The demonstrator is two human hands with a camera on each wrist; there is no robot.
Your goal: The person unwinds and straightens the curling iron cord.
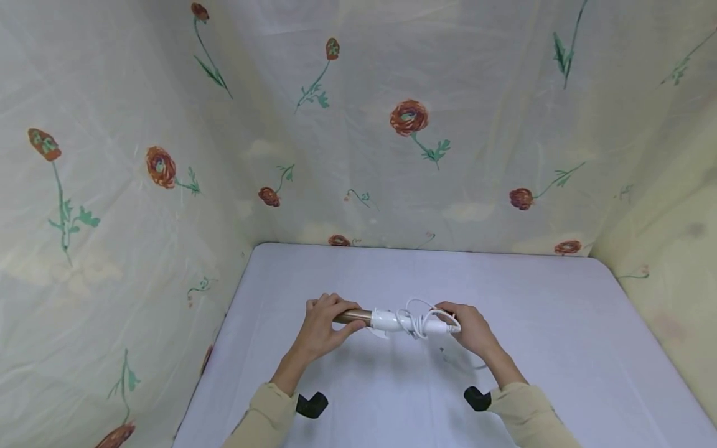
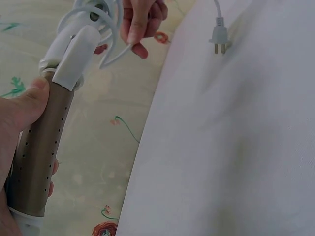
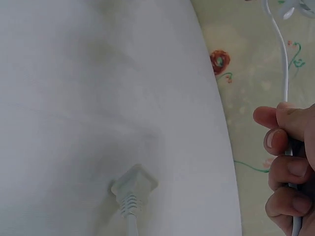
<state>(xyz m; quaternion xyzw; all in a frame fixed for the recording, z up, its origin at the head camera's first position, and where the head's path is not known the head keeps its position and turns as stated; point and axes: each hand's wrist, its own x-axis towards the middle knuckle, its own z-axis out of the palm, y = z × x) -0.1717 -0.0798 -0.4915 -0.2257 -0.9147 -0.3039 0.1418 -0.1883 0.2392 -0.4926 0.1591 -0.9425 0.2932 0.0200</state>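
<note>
— Our left hand (image 1: 329,323) is gripping the hair curler (image 1: 386,320) by its brown barrel (image 2: 44,147), the thumb pressing on one side.

— And what is our right hand (image 1: 472,328) doing?

— It is holding the white cord (image 3: 284,73), fingers curling round it, while loops are winding about the white handle (image 1: 439,326).

— Where are we having the hair curler, then?

— We are holding it above the bench (image 1: 336,274), roughly level in the head view. The plug (image 2: 220,35) is showing over the bench too; we are not managing to tell whether it is touching.

— How are we expecting it to handle?

— We are guessing light and stiff, the smooth barrel perhaps being slippery; the cord is looking soft and springy. We are favouring the barrel or handle for a hold, and avoiding the thin lever (image 2: 76,56), which is looking the most fragile.
</note>
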